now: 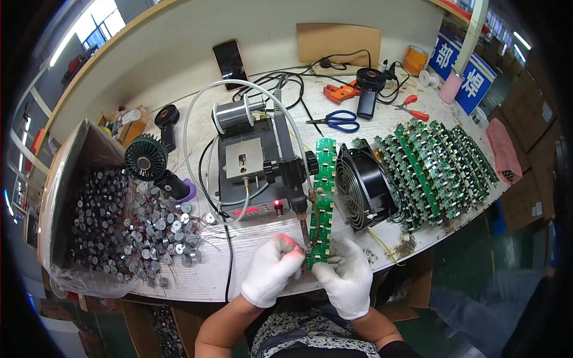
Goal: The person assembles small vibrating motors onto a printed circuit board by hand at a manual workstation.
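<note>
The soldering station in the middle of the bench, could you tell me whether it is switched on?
On: the soldering station shows a red lit display and a glowing red lamp on its front.

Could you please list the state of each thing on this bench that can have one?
Left hand: gloved, grip closed on the green board strip.
Right hand: gloved, grip closed on the strip's near end.
Soldering station: on, red light lit.
Black fan: upright; spinning or not, cannot tell.
Phone: screen dark.
Blue scissors: lying closed.
Cardboard box: tipped, metal parts spilling out.
</note>
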